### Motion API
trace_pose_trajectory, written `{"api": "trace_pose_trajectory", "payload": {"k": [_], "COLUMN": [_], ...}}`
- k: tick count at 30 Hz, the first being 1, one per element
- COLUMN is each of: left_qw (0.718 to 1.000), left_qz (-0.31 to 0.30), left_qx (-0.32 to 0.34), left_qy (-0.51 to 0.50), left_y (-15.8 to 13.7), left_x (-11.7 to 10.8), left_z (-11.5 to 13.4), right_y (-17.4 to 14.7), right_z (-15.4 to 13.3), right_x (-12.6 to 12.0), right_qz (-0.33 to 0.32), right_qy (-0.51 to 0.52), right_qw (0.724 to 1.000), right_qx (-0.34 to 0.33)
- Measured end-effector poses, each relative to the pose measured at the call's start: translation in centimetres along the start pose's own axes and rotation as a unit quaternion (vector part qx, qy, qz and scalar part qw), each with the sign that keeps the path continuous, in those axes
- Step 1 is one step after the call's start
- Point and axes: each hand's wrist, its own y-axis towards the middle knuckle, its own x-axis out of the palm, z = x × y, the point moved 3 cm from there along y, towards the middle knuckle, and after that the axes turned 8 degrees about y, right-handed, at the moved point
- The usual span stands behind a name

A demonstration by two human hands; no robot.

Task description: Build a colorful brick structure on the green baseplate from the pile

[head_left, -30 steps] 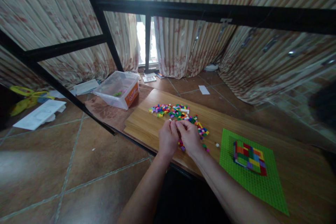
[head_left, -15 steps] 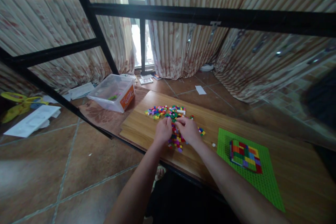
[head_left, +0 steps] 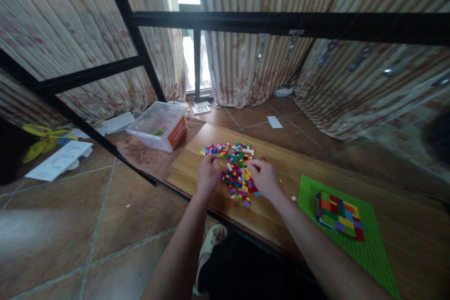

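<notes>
The left hand and the right hand are apart above the wooden surface, each with thumb and fingers drawn narrow; whether either grips a brick, I cannot tell. The loose bricks lie scattered between the hands and just beyond them. To the right of the right hand, a green board carries a flat multicoloured brick block. A clear plastic box stands beyond the left hand, off to its left.
</notes>
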Motion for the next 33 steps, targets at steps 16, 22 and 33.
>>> {"api": "trace_pose_trajectory", "payload": {"k": [16,22,33], "left_qw": [0.985,0.976,0.858], "left_qz": [0.001,-0.098,-0.18], "left_qx": [0.083,0.09,-0.105], "left_qy": [0.153,-0.171,-0.469], "left_y": [-0.9,-4.4,-6.3], "left_x": [-1.4,-1.2,-0.6], "left_z": [-0.1,2.6,2.9], "right_y": [-1.7,-1.8,-3.9], "right_z": [-0.9,-2.9,-2.2], "right_x": [0.9,2.3,2.8], "right_qz": [-0.015,-0.047,-0.095], "right_qy": [0.138,0.351,0.6], "right_qw": [0.99,0.928,0.754], "right_qx": [0.019,0.116,0.25]}}
